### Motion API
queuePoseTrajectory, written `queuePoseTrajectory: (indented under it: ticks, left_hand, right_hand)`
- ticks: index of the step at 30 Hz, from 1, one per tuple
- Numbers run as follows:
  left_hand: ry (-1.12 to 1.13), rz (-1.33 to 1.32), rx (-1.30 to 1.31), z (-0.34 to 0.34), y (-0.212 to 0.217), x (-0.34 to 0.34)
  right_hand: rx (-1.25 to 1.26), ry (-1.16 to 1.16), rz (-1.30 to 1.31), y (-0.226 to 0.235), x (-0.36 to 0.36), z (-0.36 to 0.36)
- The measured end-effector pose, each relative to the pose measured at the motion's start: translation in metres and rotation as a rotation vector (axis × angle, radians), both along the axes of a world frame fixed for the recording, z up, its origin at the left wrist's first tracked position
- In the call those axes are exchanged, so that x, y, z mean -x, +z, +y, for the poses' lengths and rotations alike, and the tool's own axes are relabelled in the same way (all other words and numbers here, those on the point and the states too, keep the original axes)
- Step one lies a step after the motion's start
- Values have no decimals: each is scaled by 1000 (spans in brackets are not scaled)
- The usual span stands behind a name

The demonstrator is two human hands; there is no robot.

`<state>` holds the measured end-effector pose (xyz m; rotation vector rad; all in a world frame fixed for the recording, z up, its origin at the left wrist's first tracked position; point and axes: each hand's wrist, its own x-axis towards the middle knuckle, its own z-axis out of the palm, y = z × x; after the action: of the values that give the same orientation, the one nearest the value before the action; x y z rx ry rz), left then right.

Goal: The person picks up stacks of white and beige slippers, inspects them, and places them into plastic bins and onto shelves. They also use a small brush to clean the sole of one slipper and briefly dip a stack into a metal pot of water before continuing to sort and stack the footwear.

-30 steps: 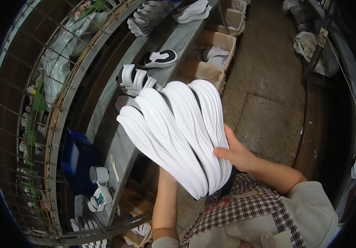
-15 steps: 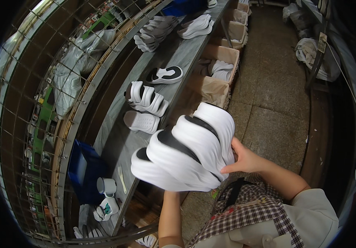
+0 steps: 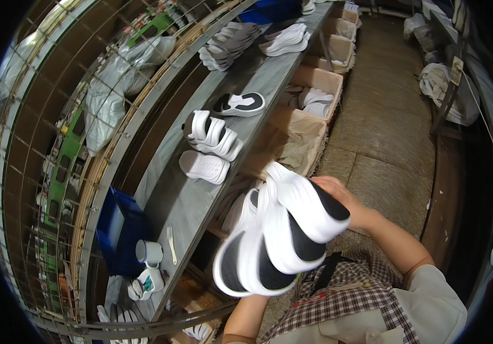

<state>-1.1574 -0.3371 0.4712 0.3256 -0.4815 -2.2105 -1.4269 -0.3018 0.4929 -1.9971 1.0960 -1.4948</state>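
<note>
One hand, the right point(image 3: 341, 194), holding the side of some white-and-black shoe soles point(image 3: 281, 229), left hand hidden behind, can't tell its grip, soles up near a checked apron point(image 3: 338, 293), gray counter point(image 3: 180, 203) at left, other soles point(image 3: 216, 136) on it

To your left, a wire mesh point(image 3: 44, 175) adjoins a grey metal rail point(image 3: 121, 140). Right of the rail, a long grey bench point(image 3: 180, 209) extends away from you. Open bins point(image 3: 298, 122) line its right side. A jointed brown floor point(image 3: 384, 114) forms your aisle. Lighting: subdued.
</note>
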Motion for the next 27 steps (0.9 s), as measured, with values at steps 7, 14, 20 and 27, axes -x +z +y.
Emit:
queuePoseTrajectory:
  ticks: [7,14,20,27]
  left_hand:
    - [40,47,-16,5,-2,-13]
    - [27,118,-11,9,-3,-17]
    - [-4,259,-43,22,-4,-32]
    - [-12,336,-38,23,-2,-33]
  right_hand:
    - [-852,589,-812,-7,6,10]
    - [-614,394,-580,-9,-42,23]
    - [-881,726,-1757,-18,-28,19]
    - [-841,615,-1485,-34,-46,21]
